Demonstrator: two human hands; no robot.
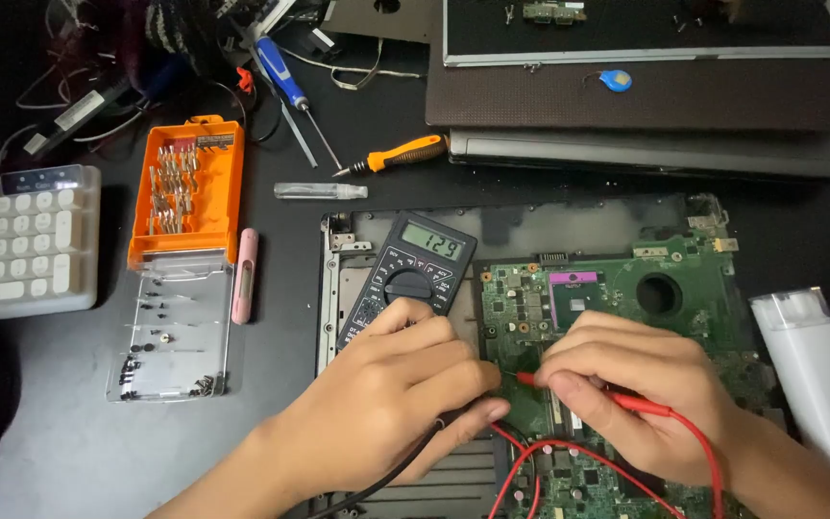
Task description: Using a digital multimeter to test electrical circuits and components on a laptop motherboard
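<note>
A green circuit board (626, 298) lies in an opened laptop base (338, 279) on the dark table. My left hand (386, 394) pinches a black test probe (405, 466), its tip hidden under my fingers near the board's left part. My right hand (636, 384) holds a red test probe (641, 404) with its tip touching the board close to the left hand. A black multimeter (410, 274) with a lit display lies just beyond my left hand. Red leads (530, 461) curl over the board below my hands.
An orange bit case (189, 187) with a clear lid holding small screws (170, 336) sits left, beside a pink stick (244, 274) and a white keyboard (21, 240). Screwdrivers (396, 154) and stacked laptops (646, 106) lie behind. A white bottle (814, 375) stands right.
</note>
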